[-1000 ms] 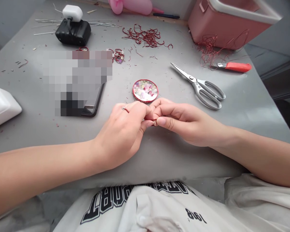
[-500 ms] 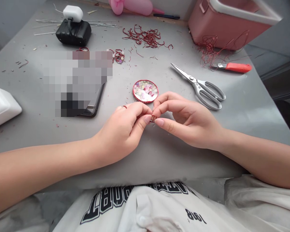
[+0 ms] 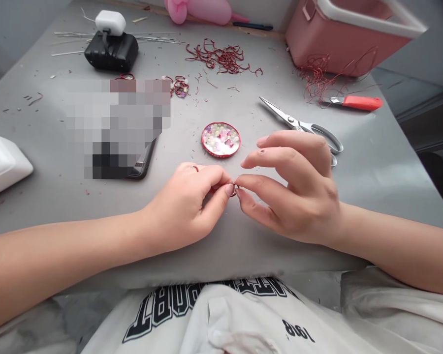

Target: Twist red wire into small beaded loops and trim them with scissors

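A small dark red wire ring (image 3: pixel 234 190) sits between my two hands above the grey table. My left hand (image 3: pixel 192 201) pinches it from the left between thumb and forefinger; a thin red ring shows on one of its fingers. From the right, the thumb and forefinger of my right hand (image 3: pixel 295 191) close on the ring's other side, while its remaining fingers are lifted and spread. Just beyond the hands lies a red-rimmed lid (image 3: pixel 221 155) holding several pale, pink and purple beads (image 3: pixel 219 135). My fingertips partly hide the ring.
Behind my right hand lie scissors (image 3: pixel 280 111) and a red-handled cutter (image 3: pixel 362 103). Red wire pieces (image 3: pixel 221 56) are heaped farther back, near a pink bin (image 3: pixel 339 39). A phone (image 3: pixel 143 164), partly blurred out, lies left; a black case (image 3: pixel 112 51) stands behind it.
My right hand has turned and raised its outer fingers, which now cover part of the scissors' handles. Its thumb and forefinger stay at the wire ring. My left hand has barely moved.
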A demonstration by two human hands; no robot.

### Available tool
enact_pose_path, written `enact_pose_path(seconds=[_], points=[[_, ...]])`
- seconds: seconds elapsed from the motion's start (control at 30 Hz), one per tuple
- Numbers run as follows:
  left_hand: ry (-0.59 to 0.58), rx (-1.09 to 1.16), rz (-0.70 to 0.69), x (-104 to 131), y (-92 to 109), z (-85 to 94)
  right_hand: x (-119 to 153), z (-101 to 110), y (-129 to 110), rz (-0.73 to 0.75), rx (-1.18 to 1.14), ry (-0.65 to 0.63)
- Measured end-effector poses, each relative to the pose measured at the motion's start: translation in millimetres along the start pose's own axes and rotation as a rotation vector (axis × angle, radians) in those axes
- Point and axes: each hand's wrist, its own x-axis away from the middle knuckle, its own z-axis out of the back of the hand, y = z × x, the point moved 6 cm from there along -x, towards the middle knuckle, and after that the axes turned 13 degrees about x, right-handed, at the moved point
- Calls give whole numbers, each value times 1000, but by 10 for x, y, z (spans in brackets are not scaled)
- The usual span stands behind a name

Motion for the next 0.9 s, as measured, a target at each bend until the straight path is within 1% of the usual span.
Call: enact_pose_path(seconds=[0.1, 0.17, 0.27, 0.33, 0.4, 0.47, 0.53, 0.57, 0.67, 0.77, 0.83, 0.9], points=[[-3, 68, 75, -15, -25, 19, 4, 43, 20, 35, 10, 54], [-19, 103, 113, -28, -25, 30, 17, 76, 23, 89, 5, 98], [-95, 143, 190, -43, -19, 24, 36, 123, -15, 205, -14, 127], [-166, 177, 290, -35, -29, 12, 26, 143, -45, 251, -79, 99], [-233, 180, 379, -15, -35, 4, -5, 139, -56, 249, -183, 32], [-287, 137, 405, 5, -24, -3, -43, 119, -56, 227, -286, -27], [-330, 92, 380, 20, -8, -26, -74, 93, -50, 211, -362, -57], [-331, 76, 353, 23, 0, -36, -87, 71, -39, 190, -389, -72], [-273, 64, 235, 18, 34, -55, -113, 17, 8, 105, -441, -72], [-204, 74, 135, 8, 65, -51, -120, -27, 35, 30, -427, -60], [-183, 82, 118, 1, 67, -41, -110, -65, 36, 13, -391, -80], [-184, 95, 120, -6, 67, -35, -89, -95, 25, 43, -355, -97]])
